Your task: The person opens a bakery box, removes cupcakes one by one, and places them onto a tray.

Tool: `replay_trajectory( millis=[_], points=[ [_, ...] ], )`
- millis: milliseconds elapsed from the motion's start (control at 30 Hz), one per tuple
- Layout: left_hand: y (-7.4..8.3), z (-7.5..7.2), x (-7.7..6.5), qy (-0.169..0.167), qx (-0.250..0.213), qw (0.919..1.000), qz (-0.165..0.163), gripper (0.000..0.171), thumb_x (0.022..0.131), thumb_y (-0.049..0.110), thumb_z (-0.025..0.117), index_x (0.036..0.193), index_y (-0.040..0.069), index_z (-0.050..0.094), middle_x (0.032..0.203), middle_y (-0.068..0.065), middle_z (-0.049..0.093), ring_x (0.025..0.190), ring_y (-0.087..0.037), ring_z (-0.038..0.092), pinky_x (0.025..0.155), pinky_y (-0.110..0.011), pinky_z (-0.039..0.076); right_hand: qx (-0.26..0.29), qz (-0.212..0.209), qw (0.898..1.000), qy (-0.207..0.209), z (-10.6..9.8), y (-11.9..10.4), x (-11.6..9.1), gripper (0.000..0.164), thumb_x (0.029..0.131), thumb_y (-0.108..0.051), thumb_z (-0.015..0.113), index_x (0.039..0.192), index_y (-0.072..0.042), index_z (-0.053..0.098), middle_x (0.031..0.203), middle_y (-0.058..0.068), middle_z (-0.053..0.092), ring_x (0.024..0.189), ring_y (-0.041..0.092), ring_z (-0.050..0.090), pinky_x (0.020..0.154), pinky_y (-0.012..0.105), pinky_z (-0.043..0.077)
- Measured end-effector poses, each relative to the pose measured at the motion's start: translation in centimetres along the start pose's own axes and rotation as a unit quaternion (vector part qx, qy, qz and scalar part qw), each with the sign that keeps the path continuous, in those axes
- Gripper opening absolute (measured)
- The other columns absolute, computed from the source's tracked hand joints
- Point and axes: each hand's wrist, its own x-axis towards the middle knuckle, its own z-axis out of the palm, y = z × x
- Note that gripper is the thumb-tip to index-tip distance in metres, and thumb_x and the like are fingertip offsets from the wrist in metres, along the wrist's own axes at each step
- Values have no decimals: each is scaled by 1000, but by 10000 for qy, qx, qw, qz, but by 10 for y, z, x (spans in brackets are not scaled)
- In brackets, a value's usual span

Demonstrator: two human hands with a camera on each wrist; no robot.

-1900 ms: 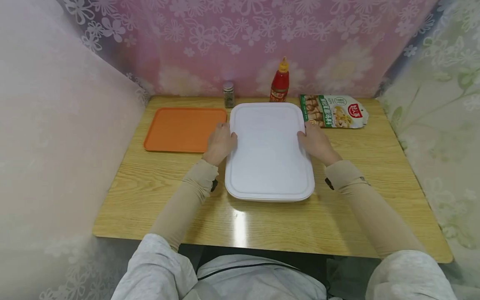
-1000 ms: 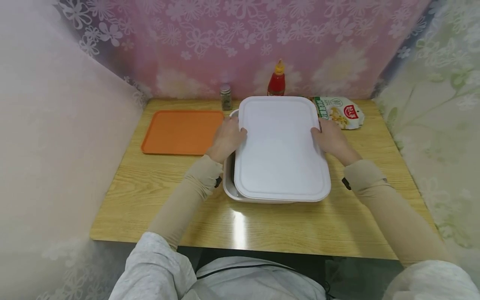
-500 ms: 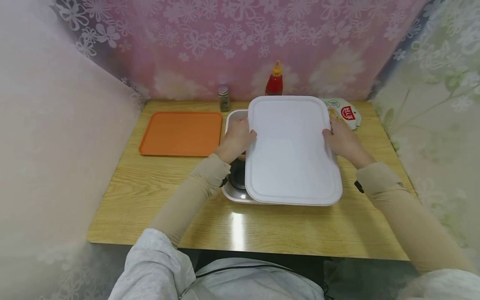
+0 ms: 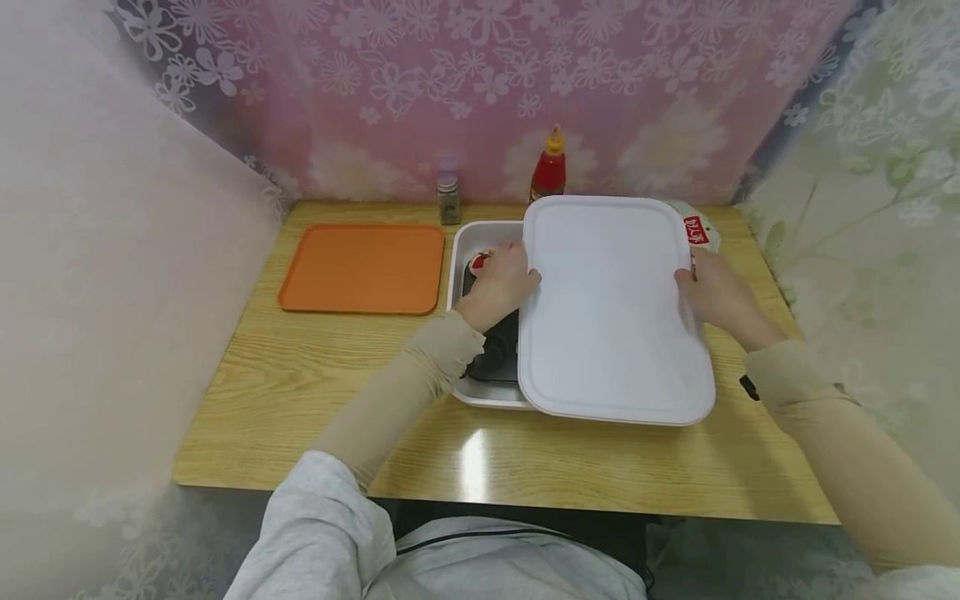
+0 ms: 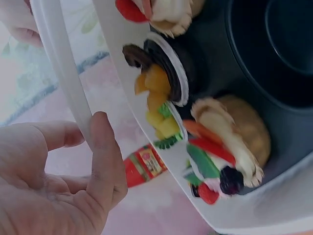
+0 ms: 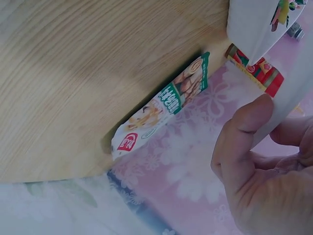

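A white rectangular lid [image 4: 615,308] is held by its two long edges, shifted right and lifted above a white box [image 4: 489,402]. My left hand [image 4: 501,285] pinches the lid's left edge, over the open part of the box. On the lid's right edge, my right hand [image 4: 718,292] grips with thumb on top. Inside the box lies a dark muffin pan [image 4: 497,358] with round cups. The left wrist view shows fruit-topped tarts [image 5: 234,139] and a dark round cake with a white rim [image 5: 171,68] in it. The lid hides the box's right side.
An orange tray [image 4: 362,268] lies left of the box on the wooden table [image 4: 300,400]. Behind stand a small spice jar [image 4: 448,200] and a red sauce bottle [image 4: 549,171] with a yellow cap. A printed food packet [image 6: 161,105] lies at the back right, partly under the lid's outline.
Both hands have lifted the lid off the box and carried it rightward. The box's left part and the dark pan inside have come into view, while the packet has become mostly covered.
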Motion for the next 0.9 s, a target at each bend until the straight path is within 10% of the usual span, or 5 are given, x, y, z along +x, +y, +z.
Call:
replay_trajectory(
  millis=[433,900],
  points=[
    [29,11,2,-518,-404,9977,195,70,107,24,55,164,-3,25,159,-18,46,144,-28,49,119,-43,45,-484,-84,9984,293,-14,33,-18,43,113,-27,32,127,11,46,103,27,52,94,39,50,79,53,41],
    [72,12,2,-1072,-523,9925,257,79,108,26,60,166,1,14,163,-16,43,141,-23,53,119,-34,46,-737,84,9972,48,-39,65,-36,64,113,-28,28,158,16,22,140,43,44,126,58,47,99,73,40]
  ],
)
